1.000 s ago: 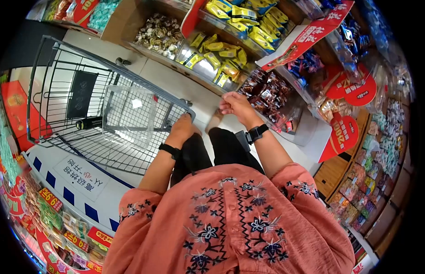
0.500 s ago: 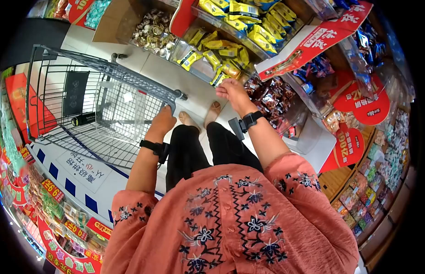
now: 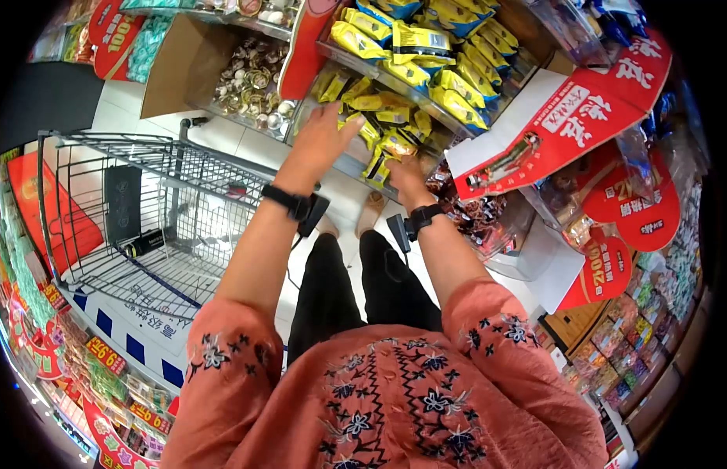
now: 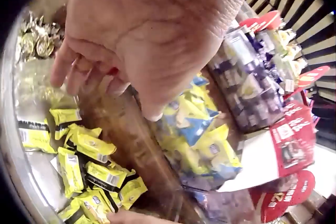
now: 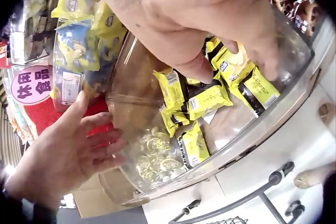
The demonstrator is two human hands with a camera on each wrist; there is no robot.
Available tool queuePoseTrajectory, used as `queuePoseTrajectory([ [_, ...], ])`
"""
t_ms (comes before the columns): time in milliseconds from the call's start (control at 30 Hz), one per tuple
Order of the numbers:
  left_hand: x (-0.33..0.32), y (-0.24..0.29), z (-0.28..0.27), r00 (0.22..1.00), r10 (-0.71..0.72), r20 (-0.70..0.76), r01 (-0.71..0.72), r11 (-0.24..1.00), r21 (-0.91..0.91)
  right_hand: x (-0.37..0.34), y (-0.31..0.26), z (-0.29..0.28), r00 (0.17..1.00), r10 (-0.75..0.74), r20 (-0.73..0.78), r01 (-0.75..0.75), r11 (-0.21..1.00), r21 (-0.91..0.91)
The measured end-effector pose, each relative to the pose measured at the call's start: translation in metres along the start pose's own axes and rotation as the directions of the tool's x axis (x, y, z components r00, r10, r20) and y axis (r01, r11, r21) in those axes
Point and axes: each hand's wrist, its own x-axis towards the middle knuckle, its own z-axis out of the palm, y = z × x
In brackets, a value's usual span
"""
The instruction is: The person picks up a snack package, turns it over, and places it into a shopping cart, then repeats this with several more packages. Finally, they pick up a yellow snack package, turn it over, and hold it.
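Note:
Over the clear bin [image 3: 346, 166] of yellow-and-black snack packets [image 4: 97, 150], my left hand [image 3: 320, 148] hovers with fingers extended and holds nothing. My right hand [image 3: 410, 181] reaches down into the near right end of that bin. Its thumb and fingers [image 5: 270, 61] stand apart around a yellow packet [image 5: 231, 66], fingertips right at the wrapper. More packets lie loosely beside it. In the right wrist view the left hand [image 5: 68, 150] appears with its fingers spread. Both wrists wear black straps.
A wire shopping cart [image 3: 156, 144] stands at left. Behind the bin is a higher tray of yellow-and-blue packets [image 3: 457, 70]; gold-and-white wrapped sweets [image 3: 254, 82] are left of it. Dark brown packets [image 3: 476, 219] and a red sign [image 3: 570, 117] lie to the right.
My left hand has let go of the cart handle and moved up over the bin. My right hand has gone down to the yellow packets. The cart sits lower and further left in view.

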Motion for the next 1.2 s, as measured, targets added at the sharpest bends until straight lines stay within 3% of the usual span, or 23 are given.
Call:
queuePoseTrajectory([
  [100, 0.054, -0.004, 0.030, 0.998, -0.062, 0.001, 0.062, 0.997, 0.054, 0.014, 0.015, 0.008, 0.990, -0.034, -0.140, 0.027, 0.998, -0.053],
  [200, 0.106, -0.007, 0.041, 0.933, -0.184, 0.309, 0.144, 0.979, 0.147, 0.004, -0.006, 0.014, 0.986, -0.002, -0.165, -0.010, 0.997, -0.072],
  [233, 0.123, -0.035, 0.079, 0.999, -0.023, 0.031, 0.020, 0.997, 0.080, 0.000, -0.007, 0.019, 0.981, -0.031, -0.193, 0.025, 0.999, -0.034],
  [267, 0.133, -0.040, 0.087, 1.000, 0.018, 0.004, -0.018, 0.995, 0.098, 0.003, -0.008, 0.020, 0.973, -0.061, -0.223, 0.063, 0.998, 0.005],
  [333, 0.147, -0.052, 0.104, 0.995, 0.093, -0.044, -0.086, 0.986, 0.141, 0.017, 0.009, 0.021, 0.978, 0.005, -0.210, 0.006, 0.999, 0.049],
  [400, 0.162, -0.062, 0.115, 0.996, 0.086, -0.018, -0.082, 0.985, 0.151, 0.025, 0.021, 0.025, 0.962, 0.052, -0.268, -0.038, 0.998, 0.059],
  [533, 0.176, -0.067, 0.126, 0.996, 0.050, 0.070, -0.061, 0.985, 0.160, 0.032, 0.028, 0.023, 0.971, 0.197, -0.138, -0.157, 0.954, 0.257],
  [600, 0.182, -0.072, 0.135, 0.993, 0.070, 0.090, -0.087, 0.975, 0.204, 0.027, 0.018, 0.017, 0.951, 0.308, 0.004, -0.289, 0.886, 0.363],
  [733, 0.184, -0.078, 0.149, 0.988, 0.095, 0.120, -0.130, 0.933, 0.337, 0.023, -0.002, 0.020, 0.909, 0.414, 0.035, -0.396, 0.836, 0.380],
  [867, 0.162, -0.061, 0.126, 0.981, 0.106, 0.160, -0.166, 0.887, 0.431, 0.030, 0.004, 0.019, 0.880, 0.465, 0.097, -0.455, 0.768, 0.450],
  [933, 0.163, -0.065, 0.128, 0.970, 0.100, 0.220, -0.184, 0.896, 0.403, 0.028, 0.004, 0.022, 0.881, 0.458, 0.113, -0.449, 0.739, 0.502],
  [1033, 0.163, -0.075, 0.128, 0.943, 0.100, 0.318, -0.161, 0.972, 0.172, 0.025, -0.004, 0.027, 0.884, 0.463, 0.066, -0.432, 0.754, 0.495],
  [1200, 0.151, -0.082, 0.123, 0.921, 0.214, 0.327, -0.168, 0.972, -0.163, 0.006, -0.021, 0.026, 0.939, 0.330, -0.095, -0.258, 0.861, 0.437],
])
